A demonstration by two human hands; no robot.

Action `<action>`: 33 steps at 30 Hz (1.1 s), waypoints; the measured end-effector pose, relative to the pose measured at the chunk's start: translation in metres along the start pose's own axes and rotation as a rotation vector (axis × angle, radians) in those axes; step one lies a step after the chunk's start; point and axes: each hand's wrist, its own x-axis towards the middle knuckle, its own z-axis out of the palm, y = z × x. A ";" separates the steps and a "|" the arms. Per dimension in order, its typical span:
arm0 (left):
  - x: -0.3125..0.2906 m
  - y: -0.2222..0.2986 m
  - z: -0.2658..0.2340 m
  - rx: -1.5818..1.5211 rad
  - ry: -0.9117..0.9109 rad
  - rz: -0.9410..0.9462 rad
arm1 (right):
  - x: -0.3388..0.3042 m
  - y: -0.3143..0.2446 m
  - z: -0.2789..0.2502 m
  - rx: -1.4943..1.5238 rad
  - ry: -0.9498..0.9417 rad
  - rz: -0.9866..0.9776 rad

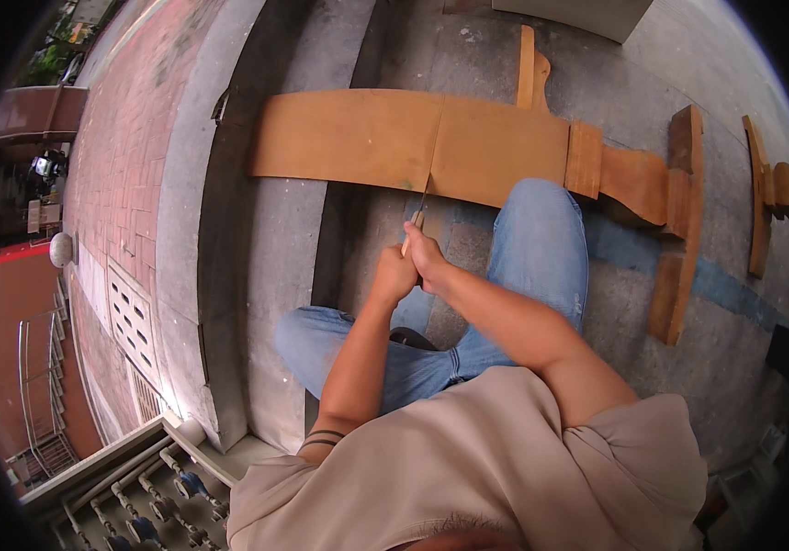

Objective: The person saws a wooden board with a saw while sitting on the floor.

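- Wooden board (349, 138), long and orange-brown, lies flat on the grey concrete step, its left end reaching past the step's edge, and a thin tool (420, 209) rests its tip on the board's near edge, right at a dark line across the wood.
- Both hands are wrapped shut round the tool's pale handle: left hand (393, 275) lower down, right hand (427, 255) just above, touching it. It looks like a knife or narrow chisel; the blade is too thin to say which.
- The tip could skid, I'd say. With two fists pressing and so little blade on the edge, a slip would send it scraping across the board face.
- Nothing pins the board. No clamp in sight, only its own weight, so a hard shove could slide it away across the step.
- The right knee (541, 230), in blue jeans, sits just beside the tool. If the blade jumps sideways, that leg is the nearest thing in its way.
- Watch the grip too: the hands are stacked tight with no guard visible, so the upper fist might ride forward onto the metal.
- Off to the right, a turned wooden leg piece (633, 179) butts against the board's end, with more shaped pieces (679, 230) standing close, and a jolt may knock them.
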 end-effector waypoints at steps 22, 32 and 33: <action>0.024 -0.012 0.022 0.099 0.011 0.007 | -0.009 -0.038 -0.013 -0.448 0.031 0.099; 0.032 0.008 0.017 0.217 0.086 -0.007 | 0.064 -0.237 -0.090 -1.604 0.762 -0.238; 0.030 0.011 0.013 0.235 0.087 -0.032 | 0.070 -0.234 -0.089 -1.584 0.747 -0.155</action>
